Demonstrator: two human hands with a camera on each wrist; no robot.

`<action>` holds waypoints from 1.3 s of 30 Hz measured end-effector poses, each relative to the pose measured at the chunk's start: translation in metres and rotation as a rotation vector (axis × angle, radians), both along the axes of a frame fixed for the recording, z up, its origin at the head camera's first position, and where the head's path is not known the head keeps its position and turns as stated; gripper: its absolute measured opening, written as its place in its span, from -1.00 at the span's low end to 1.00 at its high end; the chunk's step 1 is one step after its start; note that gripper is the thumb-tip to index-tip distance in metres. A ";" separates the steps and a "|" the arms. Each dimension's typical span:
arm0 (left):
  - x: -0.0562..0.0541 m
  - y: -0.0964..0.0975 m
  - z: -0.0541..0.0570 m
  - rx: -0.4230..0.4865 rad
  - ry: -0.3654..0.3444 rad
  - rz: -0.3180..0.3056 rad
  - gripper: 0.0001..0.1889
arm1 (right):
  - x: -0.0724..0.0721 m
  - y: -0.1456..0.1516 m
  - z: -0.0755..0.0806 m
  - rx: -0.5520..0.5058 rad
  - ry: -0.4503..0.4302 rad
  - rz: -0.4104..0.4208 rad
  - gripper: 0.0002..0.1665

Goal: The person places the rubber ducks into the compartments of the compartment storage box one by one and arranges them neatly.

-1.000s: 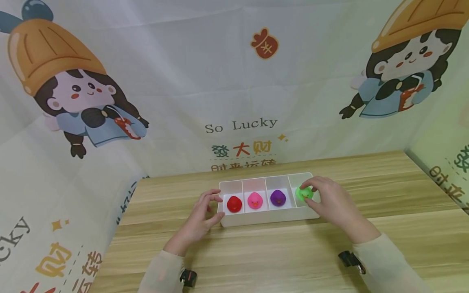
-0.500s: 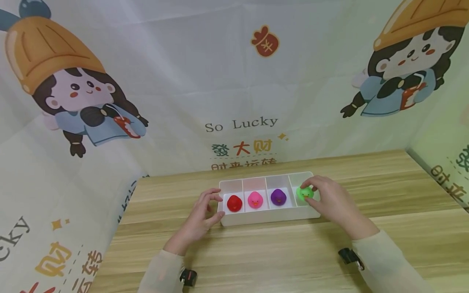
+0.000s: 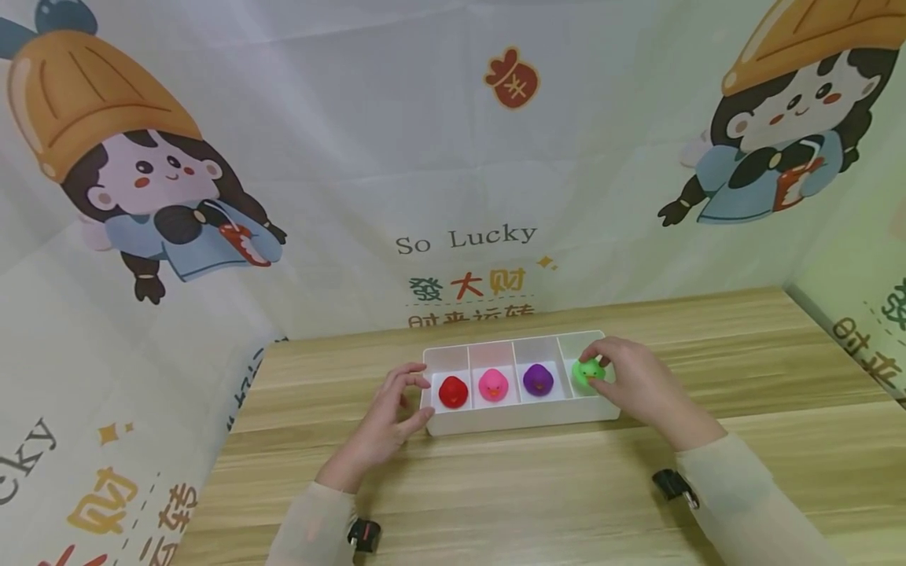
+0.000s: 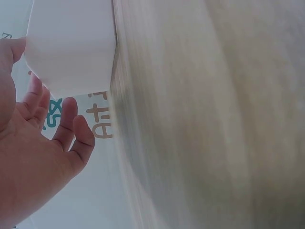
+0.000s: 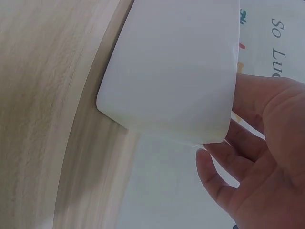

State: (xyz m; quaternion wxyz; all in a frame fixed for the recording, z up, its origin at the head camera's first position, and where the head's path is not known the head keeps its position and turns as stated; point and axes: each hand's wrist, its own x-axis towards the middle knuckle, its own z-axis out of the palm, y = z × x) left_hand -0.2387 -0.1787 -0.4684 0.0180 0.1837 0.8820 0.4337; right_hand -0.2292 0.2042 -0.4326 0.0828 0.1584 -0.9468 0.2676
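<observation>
A long white box (image 3: 524,418) with a row of compartments stands on the table, one small rubber duck in each. From left to right they are a red duck (image 3: 453,391), a pink duck (image 3: 493,384), a purple duck (image 3: 539,380) and a green duck (image 3: 589,371). My right hand (image 3: 640,381) reaches over the right end and pinches the green duck between thumb and forefinger. My left hand (image 3: 382,417) holds the box's left end, thumb at the front corner and fingertips near the rim. Both wrist views show the box's outer walls, which hide the ducks.
The wood-grain table (image 3: 510,487) extends in front of the box and to both sides. Behind it hangs a printed cloth (image 3: 340,196), which also covers the left and right sides. A small black device (image 3: 364,536) sits at the left wrist, another black device (image 3: 672,485) at the right.
Almost nothing differs. The scene shifts slightly in the head view, while the right hand stays at the green duck and the left at the box's end.
</observation>
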 end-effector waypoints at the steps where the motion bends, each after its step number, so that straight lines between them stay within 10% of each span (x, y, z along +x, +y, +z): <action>1: 0.000 0.000 0.000 0.002 0.001 -0.002 -0.66 | -0.001 0.000 -0.001 0.000 -0.002 0.007 -0.70; 39: -0.005 0.002 -0.002 0.013 0.003 -0.008 -0.66 | -0.029 -0.008 -0.001 0.158 -0.116 0.050 -0.73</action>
